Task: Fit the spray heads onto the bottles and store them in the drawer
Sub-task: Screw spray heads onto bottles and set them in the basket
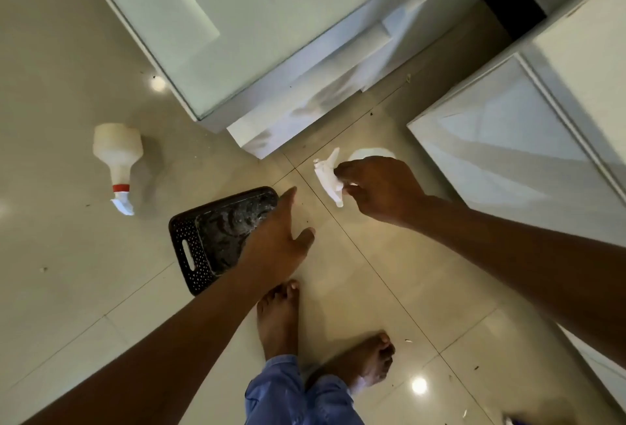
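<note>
A white spray bottle (118, 157) with a red collar and its white spray head fitted stands on the tiled floor at the left. My right hand (381, 189) is closed on a white spray head (327, 176) above a second white bottle (371, 153), whose rim shows just behind my fingers. My left hand (277, 241) hovers open, fingers apart, over the edge of a black board and holds nothing. A white drawer front (315, 99) juts out from the cabinet above the hands.
A black perforated cutting board (216, 238) lies on the floor beside my left hand. White cabinets (508, 126) stand at the right and at the top. My bare feet (281, 316) are on the tiles below the hands.
</note>
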